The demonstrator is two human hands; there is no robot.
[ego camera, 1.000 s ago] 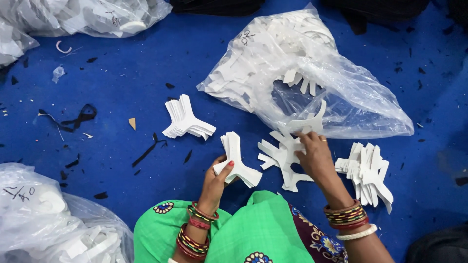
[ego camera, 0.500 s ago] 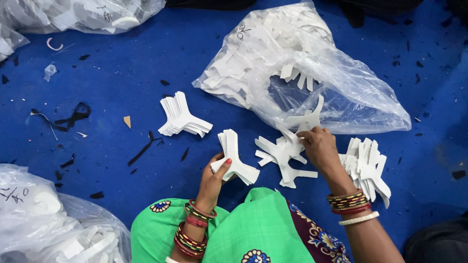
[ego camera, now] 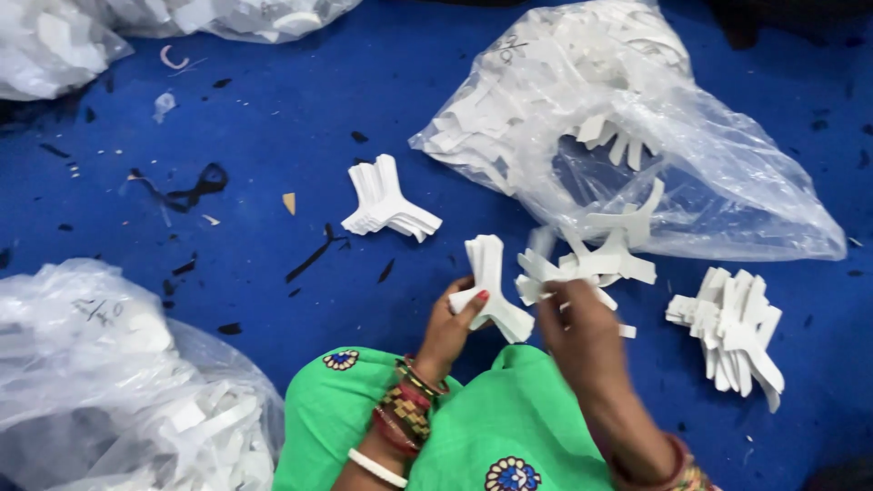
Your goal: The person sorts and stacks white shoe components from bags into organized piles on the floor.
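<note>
— Pinching a small stack of white Y-shaped cutouts [ego camera: 491, 286] at its lower arm, the left hand [ego camera: 452, 318] is clamped on it; the right hand [ego camera: 575, 320] closes on loose cutouts [ego camera: 591, 264].

— How would they handle?

— Likely light, thin, bendy; best held at the centre. Around them: blue floor [ego camera: 273, 118], an open clear bag [ego camera: 637, 136], two sorted stacks [ego camera: 389, 202] [ego camera: 735, 327].

Bright green garment [ego camera: 473, 427] with round embroidered motifs, one blue and gold, another with a white flower shape. Left hand [ego camera: 450, 323] has red nail polish, plus a wrist stacked with bangles [ego camera: 409, 409]: gold, red, patterned, one plain white further up. Right hand [ego camera: 582, 332] wears red and gold bangles too, lower right of the frame.
</note>
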